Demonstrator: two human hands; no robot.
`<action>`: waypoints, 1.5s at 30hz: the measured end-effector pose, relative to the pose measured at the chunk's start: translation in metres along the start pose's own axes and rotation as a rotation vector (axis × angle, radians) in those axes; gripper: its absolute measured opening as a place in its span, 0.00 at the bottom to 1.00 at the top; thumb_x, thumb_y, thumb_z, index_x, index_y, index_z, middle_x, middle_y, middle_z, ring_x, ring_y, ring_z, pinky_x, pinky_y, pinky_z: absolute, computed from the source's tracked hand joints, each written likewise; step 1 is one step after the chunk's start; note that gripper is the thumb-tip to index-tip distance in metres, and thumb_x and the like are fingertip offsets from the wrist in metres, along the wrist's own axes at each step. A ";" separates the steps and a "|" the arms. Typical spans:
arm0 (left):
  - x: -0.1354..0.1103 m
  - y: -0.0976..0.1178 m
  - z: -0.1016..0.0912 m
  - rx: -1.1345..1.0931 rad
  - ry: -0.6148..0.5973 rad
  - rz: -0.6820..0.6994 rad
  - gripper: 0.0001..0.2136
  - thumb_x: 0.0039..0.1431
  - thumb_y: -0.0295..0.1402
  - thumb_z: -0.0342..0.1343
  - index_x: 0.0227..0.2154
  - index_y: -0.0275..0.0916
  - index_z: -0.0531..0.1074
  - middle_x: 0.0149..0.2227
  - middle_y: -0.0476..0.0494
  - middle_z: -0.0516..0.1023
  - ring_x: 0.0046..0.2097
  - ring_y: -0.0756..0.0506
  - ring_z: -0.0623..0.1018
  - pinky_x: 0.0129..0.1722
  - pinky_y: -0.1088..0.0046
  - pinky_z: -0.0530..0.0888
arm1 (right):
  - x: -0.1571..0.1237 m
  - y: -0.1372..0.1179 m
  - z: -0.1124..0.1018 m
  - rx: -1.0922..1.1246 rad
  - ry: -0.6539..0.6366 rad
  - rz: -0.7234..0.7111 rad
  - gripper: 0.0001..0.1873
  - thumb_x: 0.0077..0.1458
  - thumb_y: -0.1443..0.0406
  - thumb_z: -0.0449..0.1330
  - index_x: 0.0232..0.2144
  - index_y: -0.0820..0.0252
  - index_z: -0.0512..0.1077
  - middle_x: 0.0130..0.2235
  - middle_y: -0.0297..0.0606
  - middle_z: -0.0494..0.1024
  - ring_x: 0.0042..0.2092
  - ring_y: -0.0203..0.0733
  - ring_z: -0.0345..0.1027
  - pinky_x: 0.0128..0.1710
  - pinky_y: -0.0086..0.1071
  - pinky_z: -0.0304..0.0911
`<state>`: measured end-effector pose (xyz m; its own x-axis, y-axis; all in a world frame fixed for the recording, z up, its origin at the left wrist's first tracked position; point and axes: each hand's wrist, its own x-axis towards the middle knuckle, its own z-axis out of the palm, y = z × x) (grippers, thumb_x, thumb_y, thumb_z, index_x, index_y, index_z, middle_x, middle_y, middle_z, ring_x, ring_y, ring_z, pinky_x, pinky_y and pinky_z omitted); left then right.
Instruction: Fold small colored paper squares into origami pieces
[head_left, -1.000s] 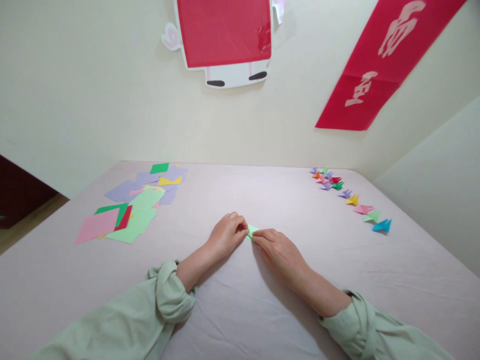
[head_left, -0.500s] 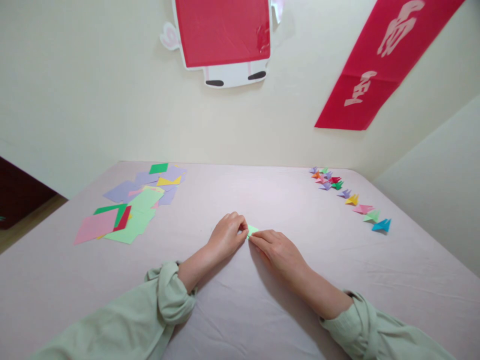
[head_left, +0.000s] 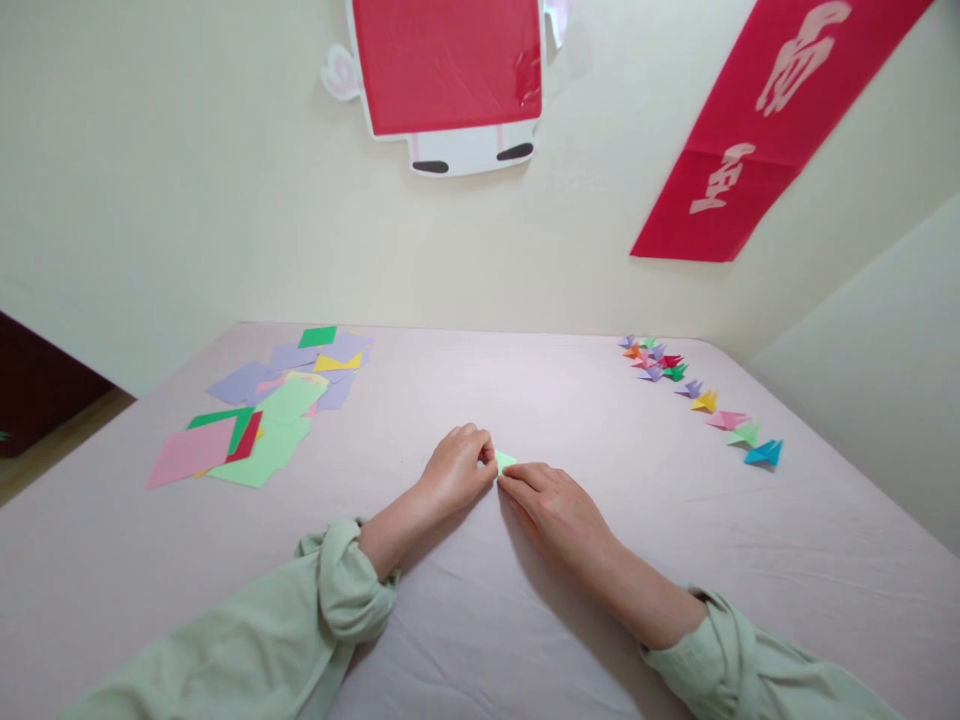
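A small piece of light green paper [head_left: 505, 461] is between my two hands at the middle of the table, mostly covered by fingers. My left hand [head_left: 459, 466] pinches its left side between thumb and forefinger. From the right, my right hand [head_left: 559, 508] closes its fingertips on the near edge of the same paper. The fingertips of both hands almost meet. How the paper is folded underneath them I cannot make out.
Loose coloured paper sheets [head_left: 281, 400] lie overlapping on the left of the pale cloth-covered table [head_left: 450, 640]. Several small folded paper figures [head_left: 705, 401] run in a slanting row on the right. Behind stands a wall [head_left: 480, 260] with red decorations.
Both hands have shifted very slightly while keeping hold of the light green paper. A little less of the paper shows between the fingers. The sheets and figures stay where they were.
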<state>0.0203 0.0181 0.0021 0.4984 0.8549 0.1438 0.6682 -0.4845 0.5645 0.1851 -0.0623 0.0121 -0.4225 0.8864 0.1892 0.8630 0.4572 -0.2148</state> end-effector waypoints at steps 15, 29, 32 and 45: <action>-0.004 -0.008 -0.006 0.025 0.021 0.059 0.06 0.57 0.25 0.49 0.26 0.39 0.65 0.30 0.47 0.69 0.36 0.46 0.70 0.36 0.70 0.67 | 0.000 -0.001 0.000 -0.019 -0.011 0.019 0.14 0.59 0.72 0.55 0.45 0.57 0.74 0.45 0.39 0.78 0.47 0.43 0.70 0.45 0.35 0.64; -0.050 0.005 0.000 0.201 -0.079 0.195 0.16 0.63 0.24 0.48 0.52 0.41 0.67 0.54 0.42 0.73 0.55 0.42 0.70 0.55 0.61 0.67 | 0.000 -0.001 0.000 -0.013 -0.024 0.002 0.15 0.59 0.73 0.55 0.47 0.60 0.73 0.48 0.42 0.77 0.48 0.45 0.70 0.47 0.39 0.66; -0.049 0.006 0.000 0.191 -0.075 0.184 0.18 0.62 0.23 0.48 0.53 0.41 0.67 0.55 0.41 0.73 0.55 0.42 0.70 0.55 0.60 0.67 | -0.002 -0.001 -0.001 -0.026 -0.019 -0.019 0.14 0.59 0.74 0.55 0.45 0.60 0.73 0.48 0.43 0.77 0.49 0.44 0.70 0.49 0.39 0.65; -0.053 -0.003 -0.005 0.118 -0.058 0.247 0.21 0.56 0.18 0.47 0.50 0.40 0.69 0.56 0.42 0.72 0.57 0.44 0.69 0.58 0.60 0.67 | -0.008 0.004 0.001 0.012 0.009 -0.056 0.11 0.58 0.76 0.55 0.41 0.62 0.72 0.49 0.43 0.77 0.51 0.44 0.70 0.50 0.40 0.66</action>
<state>-0.0112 -0.0248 -0.0036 0.6824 0.6981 0.2168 0.5807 -0.6978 0.4194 0.1913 -0.0678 0.0088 -0.4674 0.8588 0.2097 0.8348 0.5068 -0.2149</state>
